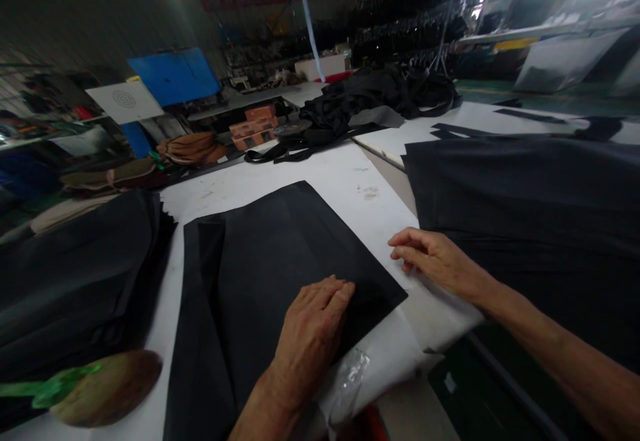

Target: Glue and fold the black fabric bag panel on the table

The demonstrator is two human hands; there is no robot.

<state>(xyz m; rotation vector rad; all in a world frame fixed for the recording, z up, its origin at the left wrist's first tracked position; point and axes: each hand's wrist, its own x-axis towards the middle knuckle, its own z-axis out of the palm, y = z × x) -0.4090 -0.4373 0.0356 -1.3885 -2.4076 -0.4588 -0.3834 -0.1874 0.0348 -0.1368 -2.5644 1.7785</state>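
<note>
A dark black sheet of fabric (280, 248) lies on the white-covered table, its left side folded over. My left hand (315, 321) rests palm down on this sheet near its front right part, fingers stretched out along the cloth. My right hand (435, 261) hovers just right of the sheet's right corner, apart from it. Its fingers are loosely bent with a gap between them, and nothing shows in them. Right of that hand lies a larger pile of black fabric (525, 194).
At left lies another black fabric stack (65, 274), with a brown rounded object (110, 388) tied with green plastic in front. Tangled black straps (375, 101) heap at the back beside reddish bricks (255, 126). Clear tape (353, 371) covers the table's front edge (400, 341).
</note>
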